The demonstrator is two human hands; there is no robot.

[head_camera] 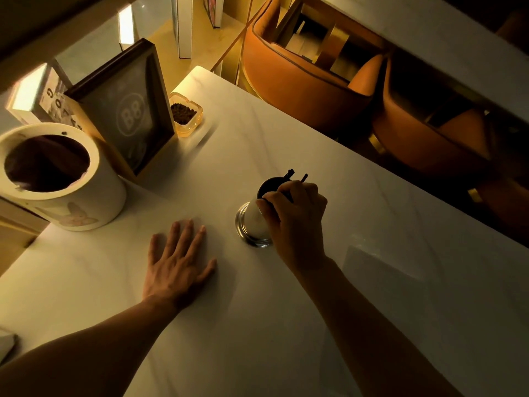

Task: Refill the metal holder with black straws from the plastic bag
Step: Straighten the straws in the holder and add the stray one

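A shiny metal holder [252, 222] with a flared base stands on the white marble table [286, 310], right of centre. A few black straws [289, 174] poke out of its dark mouth, their tips showing above my fingers. My right hand [294, 216] curls over the holder's rim, fingers closed around the straws and the top of the holder. My left hand [177, 265] lies flat on the table to the holder's left, fingers spread, holding nothing. No plastic bag is in view.
A white cylindrical bin [65, 202] with a dark opening stands at the left. Behind it leans a dark framed sign [128, 113], beside an amber glass ashtray [186, 114] with brown grounds. Orange chairs [300, 75] sit past the table's far edge.
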